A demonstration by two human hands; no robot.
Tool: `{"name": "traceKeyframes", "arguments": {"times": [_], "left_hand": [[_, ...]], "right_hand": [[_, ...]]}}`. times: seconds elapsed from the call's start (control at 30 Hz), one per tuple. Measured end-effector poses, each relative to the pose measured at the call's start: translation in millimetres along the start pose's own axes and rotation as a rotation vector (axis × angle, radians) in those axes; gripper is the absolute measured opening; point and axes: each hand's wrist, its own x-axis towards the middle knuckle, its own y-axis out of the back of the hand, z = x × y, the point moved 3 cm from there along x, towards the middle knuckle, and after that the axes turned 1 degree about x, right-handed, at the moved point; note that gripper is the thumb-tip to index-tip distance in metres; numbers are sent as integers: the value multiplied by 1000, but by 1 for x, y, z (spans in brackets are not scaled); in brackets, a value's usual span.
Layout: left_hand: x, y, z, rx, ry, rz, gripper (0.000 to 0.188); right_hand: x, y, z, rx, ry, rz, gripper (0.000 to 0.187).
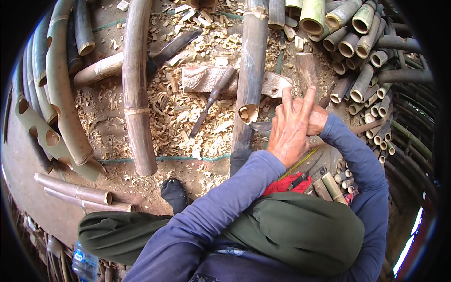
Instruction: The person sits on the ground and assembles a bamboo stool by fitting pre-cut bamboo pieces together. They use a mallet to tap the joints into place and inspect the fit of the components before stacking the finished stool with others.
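Note:
A bamboo pole [252, 61] lies lengthwise in front of me, with a pale hole cut in its upper face. At the rim of that hole rests the dark metal blade [261, 127] of a hand tool. My right hand [319, 117] is closed around what seems to be its handle, which is hidden. Over it lies my left hand [292, 129], two fingers stretched out and spread, its thumb out of sight. Under the pole runs a rough pale wooden board [199, 79] with a small hole near its right end. A wooden-handled chisel [213, 96] leans on the board.
Wood shavings [164, 113] cover the ground. Another bamboo pole [136, 89] lies to the left, near a dark long blade [177, 47]. Holed bamboo [61, 89] stacks at far left; cut tubes [350, 42] pile at right. A short log [307, 70] stands beyond my hands.

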Motion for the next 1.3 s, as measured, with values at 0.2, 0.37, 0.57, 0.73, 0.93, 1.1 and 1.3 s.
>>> {"name": "traceKeyframes", "arguments": {"times": [0.2, 0.37, 0.57, 0.73, 0.93, 1.1, 1.3], "left_hand": [[7, 21, -14, -1, 38, -605, 100], [-19, 51, -10, 105, -30, -754, 101], [-114, 142, -12, 188, 430, -473, 95], [-125, 172, -19, 663, 292, -360, 38], [-8, 210, 22, 1007, -30, -631, 6], [57, 224, -39, 783, 266, -1003, 27], [-32, 211, -89, 339, 550, -954, 30]], "right_hand": [[-1, -62, -18, 357, -134, 118, 28], [19, -94, -75, 1020, -366, 449, 30], [49, -94, -156, 2645, 115, 591, 37], [53, -100, -137, 2343, -79, 401, 35], [83, -77, -136, 2723, 172, 245, 47], [97, -59, -124, 2841, 163, 264, 43], [94, -81, -123, 2531, -210, 375, 38]]}}
